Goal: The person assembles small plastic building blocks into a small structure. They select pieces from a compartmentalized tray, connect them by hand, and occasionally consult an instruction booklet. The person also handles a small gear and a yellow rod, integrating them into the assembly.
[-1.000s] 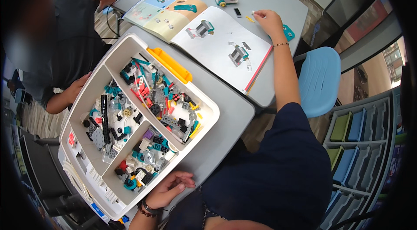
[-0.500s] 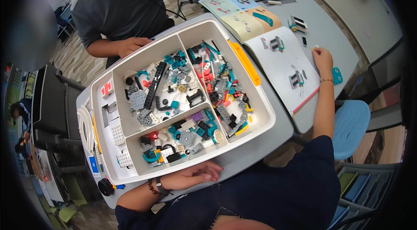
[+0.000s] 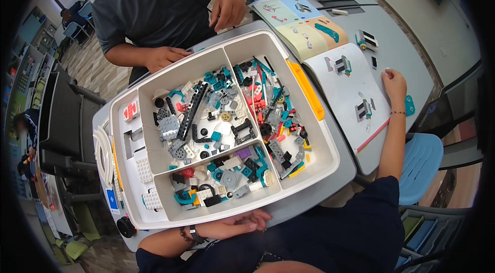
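Note:
My left hand [image 3: 238,224] lies at the table's near edge, just below the white sorting tray [image 3: 309,174], palm partly up and fingers loosely apart, holding nothing. On the right, my right hand [image 3: 395,86] is closed in a pinch beside the open instruction booklet [image 3: 337,95]. A tiny pale piece shows at its fingertips; its exact kind is too small to tell. Close to that hand are a small black piece [image 3: 374,62], a teal plate with holes [image 3: 410,105] and a small built block assembly [image 3: 366,40]. Mixed building bricks [image 3: 206,113] fill the tray's compartments.
Across the tray a person in a grey shirt has one hand [image 3: 166,58] by its rim and another hand [image 3: 228,9] raised nearby. A blue chair [image 3: 422,167] stands at right. White tubing [image 3: 102,157] and a black wheel [image 3: 125,226] lie left of the tray.
The view has shifted a little, so the tray and booklet sit lower and further right. The other person's second hand has come into view above the tray. My hands keep much the same poses.

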{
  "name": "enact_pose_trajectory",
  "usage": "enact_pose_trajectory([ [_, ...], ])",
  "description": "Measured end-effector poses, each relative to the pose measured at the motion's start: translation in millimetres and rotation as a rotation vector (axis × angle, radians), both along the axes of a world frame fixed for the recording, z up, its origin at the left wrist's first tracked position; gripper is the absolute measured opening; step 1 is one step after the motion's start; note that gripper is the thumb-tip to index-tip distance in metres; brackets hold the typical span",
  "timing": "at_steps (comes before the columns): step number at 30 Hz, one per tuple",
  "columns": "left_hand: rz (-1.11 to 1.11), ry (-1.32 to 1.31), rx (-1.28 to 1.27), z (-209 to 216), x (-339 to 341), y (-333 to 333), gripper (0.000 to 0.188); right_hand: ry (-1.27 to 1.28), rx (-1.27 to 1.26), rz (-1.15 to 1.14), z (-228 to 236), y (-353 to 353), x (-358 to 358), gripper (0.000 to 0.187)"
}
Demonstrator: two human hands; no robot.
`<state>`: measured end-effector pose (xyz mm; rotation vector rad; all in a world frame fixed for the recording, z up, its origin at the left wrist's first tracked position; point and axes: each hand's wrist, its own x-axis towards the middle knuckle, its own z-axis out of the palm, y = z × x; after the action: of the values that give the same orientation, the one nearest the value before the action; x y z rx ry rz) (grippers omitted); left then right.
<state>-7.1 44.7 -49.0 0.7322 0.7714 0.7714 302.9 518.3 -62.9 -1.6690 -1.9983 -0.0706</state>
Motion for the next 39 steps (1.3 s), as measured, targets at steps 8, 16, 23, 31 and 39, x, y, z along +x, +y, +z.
enact_pose_trajectory([
  [8, -0.027, -0.009, -0.015, 1.5, -2.7, 2.4, 0.035, 0.036, 0.189, 0.182, 19.1, -25.5, -27.0, 0.023],
  [16, 0.006, -0.003, 0.057, -3.3, 0.8, -4.8, 0.034, -0.019, -0.004, 0.856, 64.8, -71.9, -184.9, 0.033],
  [23, -0.015, 0.243, 0.443, 30.5, -0.4, -8.4, 0.036, -0.131, -0.242, 0.810, 29.8, 12.5, -305.7, 0.050],
  [31, 0.827, 1.288, 0.613, 148.6, -78.8, -84.1, 0.027, -0.288, -0.261, 0.638, -21.2, 93.7, -347.8, 0.056],
  [39, 0.431, 2.135, 0.604, 72.5, -248.7, 4.7, 0.036, -0.233, -0.157, 0.703, -17.9, 56.0, -335.9, 0.053],
])
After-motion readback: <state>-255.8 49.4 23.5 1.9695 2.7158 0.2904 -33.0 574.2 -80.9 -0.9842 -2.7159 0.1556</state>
